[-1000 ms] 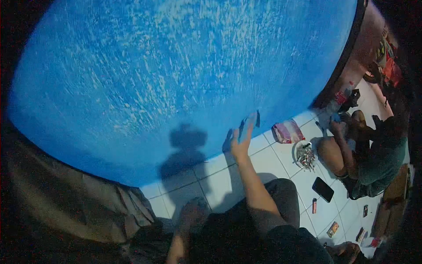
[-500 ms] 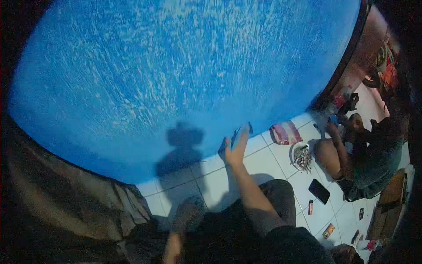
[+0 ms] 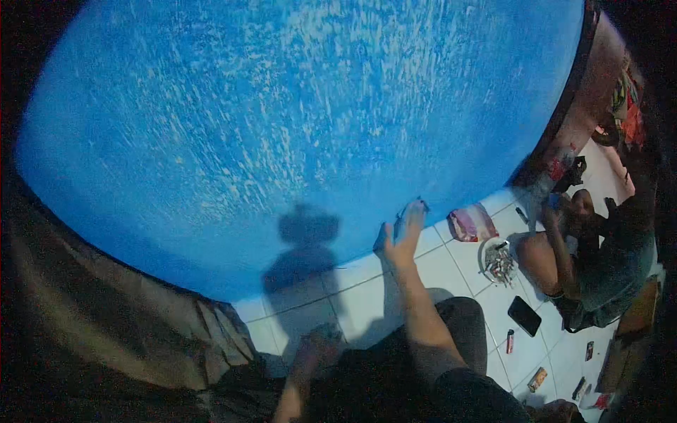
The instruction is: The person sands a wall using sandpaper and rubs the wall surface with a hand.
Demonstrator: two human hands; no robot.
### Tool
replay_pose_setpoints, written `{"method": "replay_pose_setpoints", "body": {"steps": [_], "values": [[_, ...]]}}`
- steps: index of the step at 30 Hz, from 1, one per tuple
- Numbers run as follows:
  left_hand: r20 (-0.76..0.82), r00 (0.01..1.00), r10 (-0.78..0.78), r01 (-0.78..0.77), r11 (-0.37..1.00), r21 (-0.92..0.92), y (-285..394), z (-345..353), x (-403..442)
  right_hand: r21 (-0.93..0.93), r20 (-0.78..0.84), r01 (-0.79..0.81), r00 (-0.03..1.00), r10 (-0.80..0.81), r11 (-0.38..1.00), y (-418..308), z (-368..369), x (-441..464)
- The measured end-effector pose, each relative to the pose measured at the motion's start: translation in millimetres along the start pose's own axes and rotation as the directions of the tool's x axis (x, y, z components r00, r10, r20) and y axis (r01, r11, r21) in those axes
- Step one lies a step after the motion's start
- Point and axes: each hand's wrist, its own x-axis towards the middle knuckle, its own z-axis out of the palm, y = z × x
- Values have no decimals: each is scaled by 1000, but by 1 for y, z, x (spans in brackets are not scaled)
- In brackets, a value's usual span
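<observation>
Blue wall [image 3: 317,106] w/ whitish streaks fills most of our view, above white floor tiles [image 3: 363,314]. Our R hand [image 3: 405,236] is open, thumb apart, by its lower edge; can't tell if touching. Our L hand [image 3: 316,352] is low & dim, grip unclear. Pink pkg [image 3: 471,223], bowl [image 3: 486,263] & phone [image 3: 524,316] lie to our R, nr another person [image 3: 606,268].

A phone [image 3: 525,316] and a lighter [image 3: 510,341] lie on white tiles [image 3: 448,262].
</observation>
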Motion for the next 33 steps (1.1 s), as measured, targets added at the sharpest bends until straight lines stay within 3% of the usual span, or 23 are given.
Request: {"method": "replay_pose_setpoints", "body": {"steps": [4, 7, 10, 13, 14, 15, 18, 21, 22, 24, 25, 26, 27, 29, 30, 31, 32, 33], "values": [[10, 1000, 13, -13, 1000, -3, -1, 2, -3, 255, -82, -185, 974, 212, 949, -18, 4, 6], [8, 964, 265, -255, 921, 296, -8, 9, 3, 190, 5, -122, 992, 123, 974, -14, 8, -17], [-51, 999, 3, -3, 1000, 12, 3, 6, 10, 252, -59, -196, 974, 217, 948, -29, 4, 0], [163, 974, -161, 191, 963, -192, 18, -22, -1, 556, -2, -431, 854, 520, 710, -49, -4, 38], [141, 980, -137, 157, 978, -137, 16, -23, -3, 619, 42, -489, 802, 596, 615, -48, -6, 39], [121, 987, -107, 118, 989, -84, 15, -23, -5, 485, 9, -442, 865, 501, 754, -44, -6, 34], [76, 994, -73, 79, 993, -88, 20, -24, 0, 518, 109, -490, 851, 514, 701, -64, 1, 11], [-3, 1000, 4, -4, 995, -100, 18, -10, 2, 611, 195, -568, 783, 590, 552, -99, -7, 17], [-33, 999, 36, -38, 996, -82, 14, -11, -2, 687, 239, -577, 753, 614, 441, -94, -9, 21], [143, 982, -120, 173, 877, -449, 10, -20, -12, 788, 355, -588, 673, 649, 179, -64, -19, 38], [132, 979, -153, 196, 880, -432, 9, -15, -12, 815, 415, -577, 643, 644, 50, -48, -21, 49], [120, 975, -186, 220, 882, -416, 8, -10, -11, 825, 433, -565, 640, 634, 6, -48, -22, 51], [3, 986, -167, 164, 966, -197, 10, -4, -4, 833, 452, -553, 638, 624, -38, -48, -23, 54], [62, 993, -99, 100, 995, -24, 8, 0, 2, 834, 416, -551, 672, 613, 37, -56, -26, 47], [222, 973, -59, 79, 993, -82, 21, -38, 6, 799, 327, -557, 717, 615, 225, -57, -4, 28], [269, 962, -49, 71, 995, -73, 22, -39, 6, 735, 236, -545, 763, 602, 403, -64, 21, 5], [314, 949, -38, 61, 996, -65, 23, -41, 7, 683, 284, -573, 779, 559, 452, -96, 12, 0], [250, 966, -61, 59, 998, 16, 10, -12, 5, 632, 329, -593, 788, 520, 499, -128, 2, -3]]}}
